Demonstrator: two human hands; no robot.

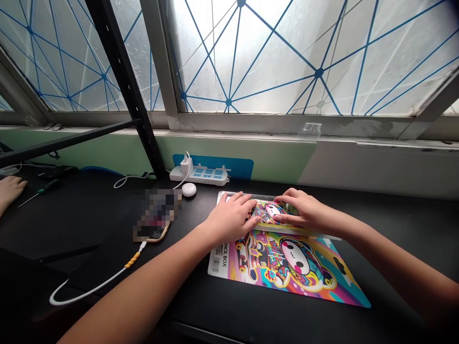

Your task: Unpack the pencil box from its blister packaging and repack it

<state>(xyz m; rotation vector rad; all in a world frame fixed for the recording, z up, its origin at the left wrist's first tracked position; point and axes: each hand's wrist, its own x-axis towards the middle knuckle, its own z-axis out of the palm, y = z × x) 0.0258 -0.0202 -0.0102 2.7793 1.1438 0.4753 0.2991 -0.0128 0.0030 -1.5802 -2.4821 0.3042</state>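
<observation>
A colourful pencil box [269, 211] in clear plastic packaging lies on the black desk [394, 224] in front of me. Its bright cartoon backing card [287, 267], printed "PENCIL BOX", lies flat just nearer to me. My left hand [229, 220] rests on the left end of the box, fingers stretched flat over it. My right hand [304, 210] presses on the right end, fingers extended along the box top. Both hands touch the box; neither is wrapped round it.
A white power strip [201, 174] with a plugged charger sits by the wall. A white round puck [189, 189], a blurred-out object [158, 215] and a white cable [93, 286] lie left. Another person's hand [10, 188] and a green screwdriver [48, 186] are at far left. A black shelf post [125, 86] rises behind.
</observation>
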